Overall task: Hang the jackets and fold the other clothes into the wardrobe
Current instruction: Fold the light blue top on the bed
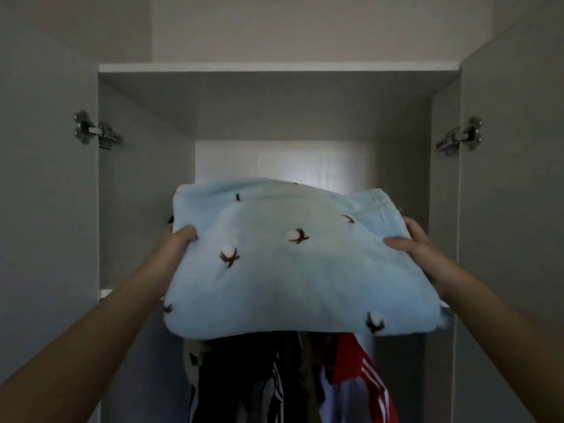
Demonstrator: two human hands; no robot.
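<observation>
Now the folded blue garment [293, 264] is held flat just before the shelf [105, 293], long axis left to right; left hand [180, 239] and right hand [409, 239] pinch its two ends, thumbs on top.

Home interior, clothes storage, likely a bedroom. Tall grey wardrobe [146, 193], both doors swung open: left door [45, 193] outboard of the left grip [180, 239], right door [512, 209] outboard of the right grip [409, 242]. Metal cabinet hinges [97, 132], one above each grip. Between the grips, held at its side edges, a folded pale-blue fleece garment [290, 270] with a cotton-boll print. Below the grips, hanging clothes [238, 377], among them a red jacket [357, 358] with white stripes. Plain painted wall [305, 25] high above. Dim household light.
</observation>
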